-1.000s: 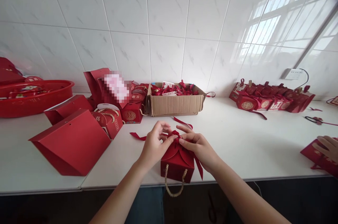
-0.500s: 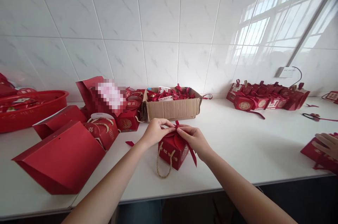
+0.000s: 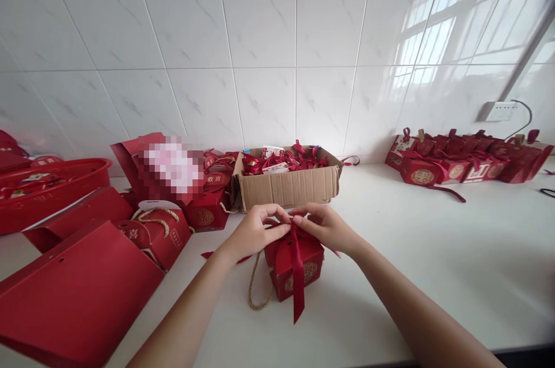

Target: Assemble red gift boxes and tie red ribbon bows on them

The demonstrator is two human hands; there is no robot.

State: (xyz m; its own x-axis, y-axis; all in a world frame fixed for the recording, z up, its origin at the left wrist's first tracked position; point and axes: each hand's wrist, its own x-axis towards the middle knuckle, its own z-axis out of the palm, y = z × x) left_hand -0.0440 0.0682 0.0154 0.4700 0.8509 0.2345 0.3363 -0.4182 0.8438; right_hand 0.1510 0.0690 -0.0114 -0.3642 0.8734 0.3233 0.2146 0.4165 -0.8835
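A small red gift box (image 3: 299, 264) with gold print stands upright on the white table in front of me. A red ribbon (image 3: 298, 287) runs over its top, and one tail hangs down the front. At the top of the box, my left hand (image 3: 260, 229) pinches the ribbon from the left side. Opposite it, almost touching, my right hand (image 3: 327, 226) pinches the ribbon too. The knot area is partly hidden by my fingers. A twisted rope handle (image 3: 255, 287) droops from the box's left side onto the table.
A cardboard box (image 3: 288, 186) full of red ribbon pieces stands behind. Several red boxes (image 3: 455, 162) are grouped at the back right. Red bags (image 3: 87, 293), more boxes (image 3: 202, 209) and a red plastic basin (image 3: 95, 174) crowd the left of the white table (image 3: 403, 240).
The gift box has been turned, so its gold emblem and a long ribbon tail now face me. Both hands stay on the ribbon. The view has shifted, and another person's hand at right is gone.
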